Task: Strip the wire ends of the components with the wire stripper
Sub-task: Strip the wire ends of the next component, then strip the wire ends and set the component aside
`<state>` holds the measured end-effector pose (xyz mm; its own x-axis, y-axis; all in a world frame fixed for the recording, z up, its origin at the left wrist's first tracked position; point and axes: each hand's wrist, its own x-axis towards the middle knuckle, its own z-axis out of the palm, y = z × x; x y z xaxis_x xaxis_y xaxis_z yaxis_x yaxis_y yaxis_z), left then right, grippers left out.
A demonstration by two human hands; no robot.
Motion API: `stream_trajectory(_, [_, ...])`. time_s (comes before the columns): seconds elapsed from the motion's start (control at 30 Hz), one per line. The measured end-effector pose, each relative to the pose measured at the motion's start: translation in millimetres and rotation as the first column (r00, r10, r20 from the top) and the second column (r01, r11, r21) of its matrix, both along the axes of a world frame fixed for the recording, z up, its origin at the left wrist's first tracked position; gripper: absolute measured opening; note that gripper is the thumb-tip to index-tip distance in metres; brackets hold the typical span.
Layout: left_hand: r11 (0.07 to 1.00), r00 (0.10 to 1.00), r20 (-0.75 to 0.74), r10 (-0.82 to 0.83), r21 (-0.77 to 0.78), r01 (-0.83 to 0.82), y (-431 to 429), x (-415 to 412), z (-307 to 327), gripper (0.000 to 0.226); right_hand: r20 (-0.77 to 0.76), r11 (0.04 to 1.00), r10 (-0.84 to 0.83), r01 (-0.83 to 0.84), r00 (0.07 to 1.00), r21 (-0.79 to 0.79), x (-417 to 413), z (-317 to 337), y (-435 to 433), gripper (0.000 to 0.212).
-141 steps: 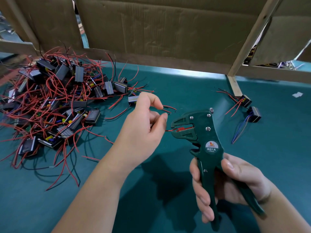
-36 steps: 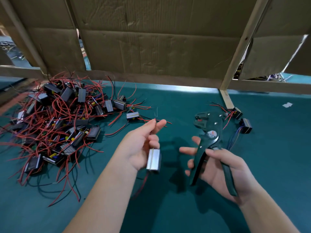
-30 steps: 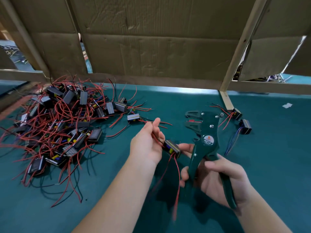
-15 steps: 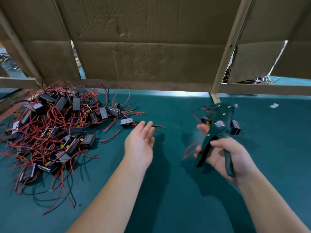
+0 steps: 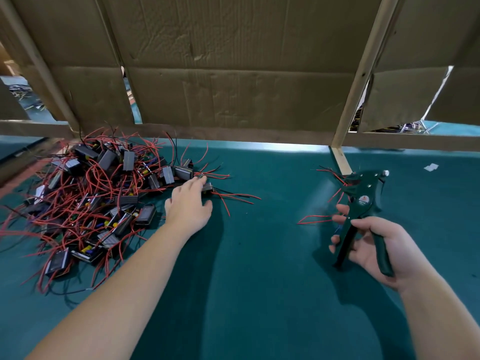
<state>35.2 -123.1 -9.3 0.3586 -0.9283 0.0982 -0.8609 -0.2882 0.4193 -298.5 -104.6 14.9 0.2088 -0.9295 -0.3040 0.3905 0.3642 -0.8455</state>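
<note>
**Left hand back at the pile**

Since half a second ago the left hand (image 5: 188, 203) has reached forward to the heap of components (image 5: 91, 198). Its straight fingers touch one component (image 5: 207, 187) at the heap's right edge. A green table mat (image 5: 259, 255) lies below and a cardboard wall (image 5: 233, 87) stands behind. The right hand (image 5: 374, 245) grips the wire stripper (image 5: 363, 201), handles spread; its round label is too blurred to read.

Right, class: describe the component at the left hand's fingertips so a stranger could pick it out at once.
Find the heap of red-wired black box components on the green mat's left. At its right edge, a small dark block with a greyish face lies under the left hand's fingers. It is the heap's rightmost piece, red wires fanning right.
</note>
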Motion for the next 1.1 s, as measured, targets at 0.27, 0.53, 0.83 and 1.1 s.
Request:
stream_trajectory(0.27, [0.977, 0.975, 0.203, 0.085, -0.208, -0.042, -8.8, 9.2, 4.3, 0.026, 0.105, 0.994, -0.102, 0.105, 0.989, -0.025, 0.9, -4.2, -7.8, 0.027])
stream_trajectory(0.53, [0.926, 0.263, -0.924, -0.276, -0.33, -0.185, 16.0, -22.9, 44.7, 0.01, 0.201, 0.968, 0.126, -0.076, 0.971, -0.241, 13.0, 1.9, 9.1, 0.058])
stream_trajectory(0.83, [0.956, -0.2, -0.943, -0.266, -0.232, -0.181, 51.2, -49.9, 23.3, 0.016, 0.219, 0.951, 0.259, -0.209, 0.941, -0.23, 36.5, 2.0, 23.6, 0.066])
stream_trajectory(1.1, [0.932, -0.163, -0.946, -0.281, -0.229, -0.281, 54.4, -49.5, 15.1, 0.032, 0.245, 0.953, 0.275, -0.23, 0.93, -0.197, 39.6, -0.4, 25.3, 0.057])
